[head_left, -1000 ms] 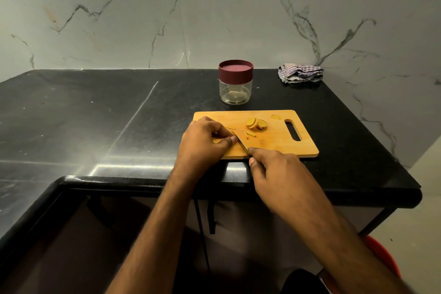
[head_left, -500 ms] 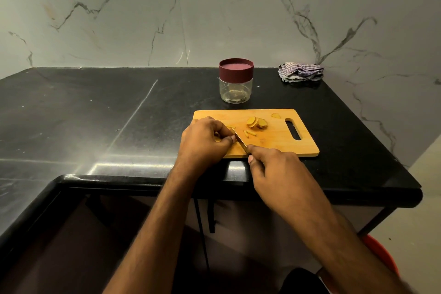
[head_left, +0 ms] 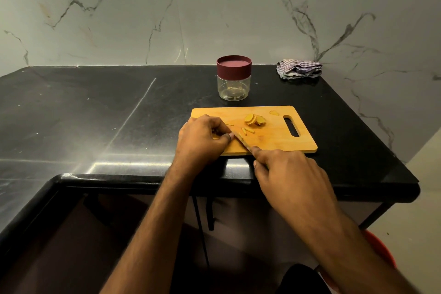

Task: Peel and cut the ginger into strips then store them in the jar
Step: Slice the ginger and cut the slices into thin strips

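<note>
One jar (head_left: 234, 78) on the black surface (head_left: 100, 112), maroon lid on, clear body; a few pale strips lie at its bottom, count not readable. It stands beyond your left grip, just past the far edge of the cutting board (head_left: 276, 137).

Your left hand (head_left: 202, 139) is curled, fingertips pressed down on the board; the ginger piece under them is hidden, so whether it is pinched is unclear. Your right hand (head_left: 285, 175) grips the knife (head_left: 241, 141) handle, forefinger along the top; the blade angles up-left and its tip sits right at your left fingertips.

Ginger slices (head_left: 254, 120): about three, overlapping in one small pile, beyond and to the right of the blade, apart from both grips. Cut strips (head_left: 248, 130): two clear ones just right of the blade tip, between the knife and the pile. One thin sliver (head_left: 229, 124) just beyond your left fingers. One pale peel scrap (head_left: 274, 112) near the board's handle slot, well right of your left grip.

One crumpled striped cloth (head_left: 298, 69) at the far right corner of the surface, well apart from both hands.
</note>
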